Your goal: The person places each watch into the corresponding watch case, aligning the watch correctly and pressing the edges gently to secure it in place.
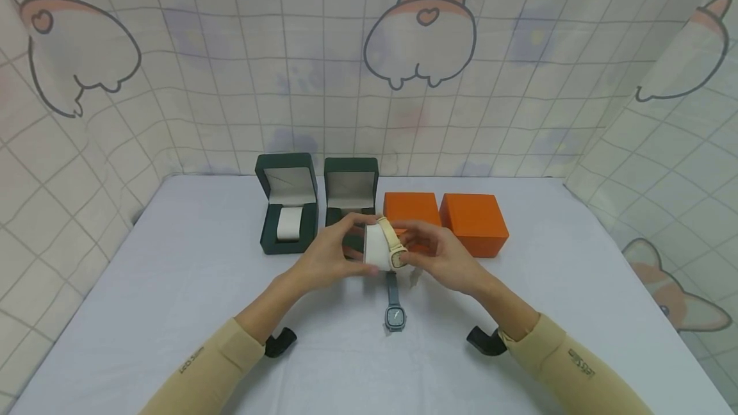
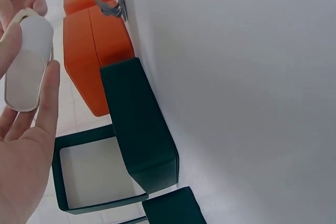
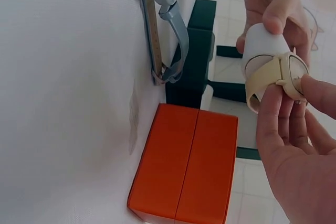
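Above the table my left hand (image 1: 334, 252) grips a white watch pillow (image 1: 376, 248), its thumb and fingers on either side. A cream wristwatch (image 1: 395, 243) loops round the right end of that pillow. My right hand (image 1: 441, 255) pinches the watch by its case, thumb on the dial side and fingers underneath, as the right wrist view shows with the watch case (image 3: 295, 74). From the left wrist, the pillow (image 2: 29, 69) shows its rounded end. A blue-grey wristwatch (image 1: 394, 316) lies on the table below the hands.
Two open dark green watch boxes stand behind: the left box (image 1: 267, 235) holds a white pillow (image 1: 289, 223), and the other box (image 1: 350, 168) is partly hidden by my left hand. Two closed orange boxes, one (image 1: 410, 205) beside another (image 1: 475, 223), sit to the right.
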Tool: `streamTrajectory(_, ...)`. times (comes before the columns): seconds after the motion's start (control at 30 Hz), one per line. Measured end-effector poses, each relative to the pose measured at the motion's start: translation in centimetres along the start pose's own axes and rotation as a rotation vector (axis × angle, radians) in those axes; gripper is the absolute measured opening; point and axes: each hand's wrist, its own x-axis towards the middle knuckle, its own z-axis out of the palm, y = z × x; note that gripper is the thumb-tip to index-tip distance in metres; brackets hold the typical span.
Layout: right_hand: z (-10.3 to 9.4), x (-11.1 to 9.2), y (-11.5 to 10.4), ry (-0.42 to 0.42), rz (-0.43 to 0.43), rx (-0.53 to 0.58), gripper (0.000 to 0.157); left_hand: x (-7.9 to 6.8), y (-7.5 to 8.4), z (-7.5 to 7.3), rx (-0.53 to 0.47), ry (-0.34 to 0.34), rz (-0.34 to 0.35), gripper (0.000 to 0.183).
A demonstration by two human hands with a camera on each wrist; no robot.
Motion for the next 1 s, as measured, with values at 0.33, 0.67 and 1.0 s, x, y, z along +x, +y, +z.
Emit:
streamTrajectory(0.33,0.5,-0.2,0.0,0.065,0.02,0.026,0.036,-0.1,-0.3,0.1,-0.076,0.03,-0.054,0.08)
streamTrajectory(0.67,0.9,-0.3,0.2,0.045,-0.03,-0.029,0.05,-0.1,-0.1,-0.3,-0.181,0.088,-0.186,0.072)
streamTrajectory(1.0,2.1,0.0,0.4,0.139,-0.135,-0.206,0.059,-0.2,-0.1,-0.3,-0.252,0.096,-0.236,0.07)
